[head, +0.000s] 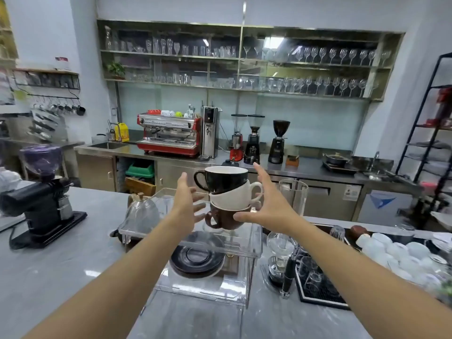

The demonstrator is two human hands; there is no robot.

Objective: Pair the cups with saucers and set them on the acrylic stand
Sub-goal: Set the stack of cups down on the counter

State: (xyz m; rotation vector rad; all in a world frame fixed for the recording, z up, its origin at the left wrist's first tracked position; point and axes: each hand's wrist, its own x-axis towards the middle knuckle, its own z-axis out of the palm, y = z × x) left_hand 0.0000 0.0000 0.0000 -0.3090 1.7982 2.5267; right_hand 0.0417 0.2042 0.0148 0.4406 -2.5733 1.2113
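Observation:
Three cups are stacked on the top tier of the clear acrylic stand (254,243): a black cup (225,178) on a white cup (232,196) on a brown cup (223,220). My left hand (187,199) is spread open just left of the stack, fingertips near the brown cup's handle. My right hand (267,204) is spread open on the right, its thumb touching the brown cup's rim. A pile of dark saucers (197,259) lies on the stand's lower level, seen through the acrylic.
A metal kettle (141,212) stands left of the stand, and a black grinder (41,206) further left. A glass siphon brewer (281,245), a tall glass cylinder (293,194), a black mat with glasses (318,287) and several white cups (396,253) crowd the right.

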